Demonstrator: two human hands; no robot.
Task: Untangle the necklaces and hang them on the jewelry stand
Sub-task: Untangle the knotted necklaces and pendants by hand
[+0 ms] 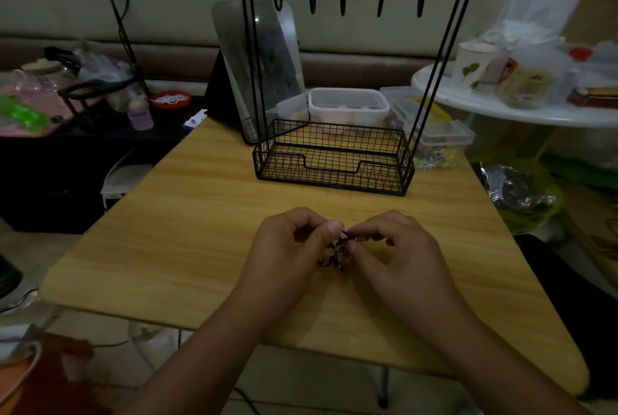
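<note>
Two hands meet at six o'clock on the wooden table [187, 214]: the left hand [287, 257] and right hand [398, 254] both pinch the tangled necklaces [336, 249] between curled fingertips. The jewelry stand [334, 160] sits at twelve o'clock, hooks bare.

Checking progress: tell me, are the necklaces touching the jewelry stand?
Apart. The head view shows the necklaces pinched between both hands, bare table separating them from the jewelry stand.

We see a dim, grainy picture: the table [207, 214] catches the most light, corners fall dark, straight lines bow at three and nine o'clock, the far clutter is soft.
</note>
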